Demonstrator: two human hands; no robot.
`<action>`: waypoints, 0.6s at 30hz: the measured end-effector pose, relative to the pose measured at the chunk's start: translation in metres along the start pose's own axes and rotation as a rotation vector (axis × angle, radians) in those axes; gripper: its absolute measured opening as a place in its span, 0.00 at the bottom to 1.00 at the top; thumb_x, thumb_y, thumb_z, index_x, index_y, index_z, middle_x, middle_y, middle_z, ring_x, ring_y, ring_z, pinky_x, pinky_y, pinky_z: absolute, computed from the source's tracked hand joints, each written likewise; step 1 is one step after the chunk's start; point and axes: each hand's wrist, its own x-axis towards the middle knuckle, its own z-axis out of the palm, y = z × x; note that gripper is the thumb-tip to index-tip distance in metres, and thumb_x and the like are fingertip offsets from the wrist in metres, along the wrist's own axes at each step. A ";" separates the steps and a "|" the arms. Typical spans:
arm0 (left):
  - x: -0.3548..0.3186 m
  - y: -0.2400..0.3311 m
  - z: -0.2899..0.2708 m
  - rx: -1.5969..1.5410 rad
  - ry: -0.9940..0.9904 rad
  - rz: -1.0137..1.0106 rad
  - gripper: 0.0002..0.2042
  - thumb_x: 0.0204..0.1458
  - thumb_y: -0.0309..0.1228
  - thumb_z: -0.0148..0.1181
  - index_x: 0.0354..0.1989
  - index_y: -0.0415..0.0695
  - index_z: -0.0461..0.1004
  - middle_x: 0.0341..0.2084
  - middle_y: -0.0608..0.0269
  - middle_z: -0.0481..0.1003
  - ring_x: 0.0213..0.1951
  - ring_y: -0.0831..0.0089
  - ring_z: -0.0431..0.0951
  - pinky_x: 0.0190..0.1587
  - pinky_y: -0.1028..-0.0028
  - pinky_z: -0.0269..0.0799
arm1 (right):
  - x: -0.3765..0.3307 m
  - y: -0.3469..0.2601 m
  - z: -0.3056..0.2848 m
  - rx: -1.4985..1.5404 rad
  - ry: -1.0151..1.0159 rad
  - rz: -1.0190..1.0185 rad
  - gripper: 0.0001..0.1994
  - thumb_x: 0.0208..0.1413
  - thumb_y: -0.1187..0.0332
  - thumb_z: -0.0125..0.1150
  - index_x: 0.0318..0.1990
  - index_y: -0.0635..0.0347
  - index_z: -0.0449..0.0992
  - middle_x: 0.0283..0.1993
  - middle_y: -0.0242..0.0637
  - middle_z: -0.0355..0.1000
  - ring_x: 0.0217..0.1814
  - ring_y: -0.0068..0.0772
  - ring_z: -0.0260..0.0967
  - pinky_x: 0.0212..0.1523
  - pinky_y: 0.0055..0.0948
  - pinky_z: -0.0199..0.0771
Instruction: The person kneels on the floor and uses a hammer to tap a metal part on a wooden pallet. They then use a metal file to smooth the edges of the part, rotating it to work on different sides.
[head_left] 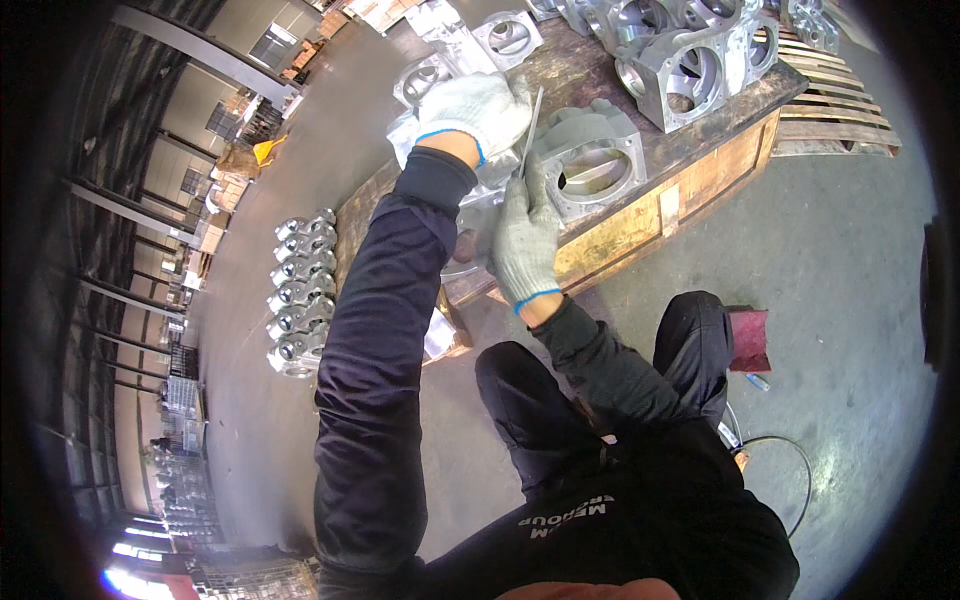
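A slim grey metal file points up and away from my right hand, whose gloved fingers are closed around its near end. Farther off and to the left, my left hand, also in a white knit glove, has its fingers curled over a silver metal casting on the bench. That casting is partly hidden beneath both hands. Right beside the file stands another casting with a large round opening. The file's far end is close to my left fingertips; whether it touches metal there I cannot tell.
The wooden workbench carries more castings at the far right and another casting at the back. Several castings stand in rows left of the bench. A wooden pallet lies beyond it; a cable loops across the floor.
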 end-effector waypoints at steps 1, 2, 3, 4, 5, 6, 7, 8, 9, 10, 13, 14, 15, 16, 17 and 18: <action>0.002 0.003 0.001 -0.006 0.004 0.001 0.27 0.63 0.50 0.43 0.32 0.42 0.85 0.31 0.46 0.83 0.37 0.47 0.83 0.44 0.54 0.77 | 0.002 0.001 0.001 0.057 -0.007 -0.019 0.28 0.72 0.66 0.42 0.76 0.66 0.51 0.51 0.49 0.76 0.46 0.37 0.73 0.50 0.33 0.75; 0.006 0.005 0.003 -0.002 -0.069 -0.020 0.30 0.66 0.52 0.37 0.40 0.42 0.82 0.39 0.41 0.81 0.45 0.44 0.81 0.51 0.52 0.75 | 0.001 0.000 0.001 0.059 -0.009 0.034 0.28 0.72 0.66 0.43 0.76 0.67 0.51 0.51 0.50 0.77 0.45 0.38 0.74 0.50 0.34 0.75; 0.009 0.008 0.005 -0.028 -0.051 -0.030 0.30 0.66 0.52 0.36 0.41 0.41 0.82 0.38 0.41 0.81 0.45 0.43 0.81 0.51 0.52 0.75 | 0.006 -0.002 0.002 0.017 -0.005 0.010 0.28 0.72 0.66 0.43 0.76 0.67 0.51 0.51 0.50 0.77 0.43 0.40 0.75 0.49 0.35 0.76; 0.013 0.011 0.008 -0.051 -0.024 -0.042 0.29 0.66 0.52 0.36 0.42 0.41 0.81 0.38 0.40 0.81 0.45 0.43 0.81 0.51 0.52 0.75 | 0.003 -0.004 0.001 -0.029 0.027 -0.098 0.29 0.72 0.65 0.44 0.76 0.68 0.51 0.51 0.51 0.77 0.42 0.42 0.76 0.48 0.36 0.77; 0.015 0.014 0.012 -0.073 -0.001 -0.054 0.29 0.66 0.52 0.36 0.43 0.40 0.81 0.38 0.39 0.81 0.45 0.43 0.81 0.51 0.51 0.74 | 0.009 -0.008 0.002 -0.144 0.021 -0.187 0.29 0.72 0.64 0.44 0.75 0.68 0.52 0.56 0.52 0.72 0.50 0.41 0.71 0.54 0.34 0.71; 0.018 0.015 0.014 -0.071 0.031 -0.111 0.28 0.67 0.52 0.36 0.50 0.40 0.77 0.38 0.39 0.81 0.47 0.44 0.81 0.54 0.53 0.73 | 0.008 -0.013 0.001 -0.121 0.073 -0.341 0.29 0.72 0.63 0.45 0.75 0.69 0.53 0.61 0.53 0.68 0.58 0.39 0.66 0.60 0.32 0.66; 0.018 0.015 0.016 -0.075 0.097 -0.089 0.28 0.67 0.52 0.37 0.52 0.40 0.75 0.39 0.40 0.82 0.48 0.44 0.80 0.55 0.53 0.72 | 0.010 -0.017 0.000 0.090 -0.014 -0.251 0.29 0.71 0.62 0.45 0.74 0.70 0.55 0.75 0.57 0.59 0.78 0.41 0.56 0.73 0.31 0.54; 0.019 0.013 0.018 -0.093 0.166 -0.062 0.28 0.67 0.52 0.37 0.54 0.39 0.73 0.39 0.41 0.82 0.49 0.44 0.80 0.56 0.53 0.72 | 0.010 -0.022 -0.002 0.141 -0.030 -0.170 0.29 0.71 0.62 0.45 0.74 0.70 0.55 0.72 0.57 0.61 0.73 0.40 0.59 0.70 0.31 0.57; 0.018 0.010 0.018 -0.114 0.188 -0.061 0.28 0.67 0.53 0.38 0.57 0.39 0.71 0.40 0.42 0.82 0.50 0.44 0.79 0.57 0.53 0.71 | 0.009 -0.025 -0.004 0.129 -0.028 0.001 0.29 0.71 0.62 0.45 0.74 0.71 0.56 0.69 0.56 0.64 0.69 0.40 0.63 0.68 0.30 0.60; 0.019 0.006 0.018 -0.210 0.196 -0.074 0.28 0.68 0.54 0.40 0.60 0.41 0.68 0.44 0.43 0.81 0.52 0.44 0.79 0.59 0.55 0.69 | 0.009 -0.028 -0.008 0.114 -0.050 0.055 0.28 0.72 0.64 0.45 0.74 0.70 0.55 0.64 0.55 0.68 0.62 0.39 0.67 0.63 0.31 0.64; 0.013 -0.014 0.010 -0.663 0.314 -0.100 0.27 0.68 0.53 0.42 0.60 0.43 0.68 0.46 0.43 0.80 0.51 0.45 0.80 0.58 0.57 0.70 | 0.006 -0.034 -0.015 0.035 -0.074 0.068 0.28 0.71 0.66 0.46 0.74 0.71 0.56 0.65 0.55 0.69 0.64 0.39 0.67 0.64 0.30 0.64; 0.009 -0.020 0.008 -0.688 0.376 -0.097 0.23 0.69 0.51 0.45 0.58 0.45 0.70 0.48 0.44 0.80 0.51 0.48 0.81 0.56 0.59 0.72 | 0.005 -0.036 -0.018 0.101 -0.081 0.005 0.28 0.70 0.66 0.46 0.73 0.71 0.56 0.68 0.55 0.67 0.68 0.40 0.65 0.67 0.30 0.62; 0.003 -0.030 0.004 -0.515 0.451 -0.062 0.21 0.68 0.48 0.48 0.56 0.44 0.72 0.47 0.46 0.80 0.50 0.47 0.81 0.54 0.59 0.74 | 0.007 -0.037 -0.021 0.105 -0.092 0.026 0.29 0.69 0.66 0.48 0.73 0.72 0.57 0.68 0.53 0.67 0.70 0.39 0.64 0.69 0.33 0.61; -0.005 -0.039 0.001 -0.459 0.498 -0.039 0.22 0.67 0.49 0.48 0.54 0.43 0.72 0.46 0.44 0.79 0.50 0.46 0.79 0.53 0.57 0.74 | 0.010 -0.039 -0.024 0.144 -0.090 -0.001 0.27 0.69 0.66 0.49 0.72 0.69 0.60 0.59 0.47 0.71 0.59 0.34 0.67 0.59 0.30 0.66; -0.015 -0.049 0.000 -0.403 0.544 -0.017 0.23 0.66 0.50 0.48 0.51 0.41 0.73 0.45 0.42 0.77 0.49 0.44 0.78 0.53 0.56 0.74 | 0.013 -0.041 -0.028 0.214 -0.147 0.147 0.24 0.69 0.65 0.49 0.69 0.64 0.65 0.47 0.38 0.70 0.46 0.27 0.63 0.47 0.28 0.66; -0.025 -0.060 0.000 -0.371 0.549 -0.041 0.22 0.66 0.49 0.48 0.51 0.41 0.73 0.44 0.42 0.77 0.49 0.44 0.78 0.52 0.56 0.74 | 0.017 -0.042 -0.030 0.364 -0.166 0.332 0.21 0.69 0.65 0.50 0.66 0.59 0.70 0.34 0.29 0.69 0.33 0.20 0.60 0.34 0.25 0.66</action>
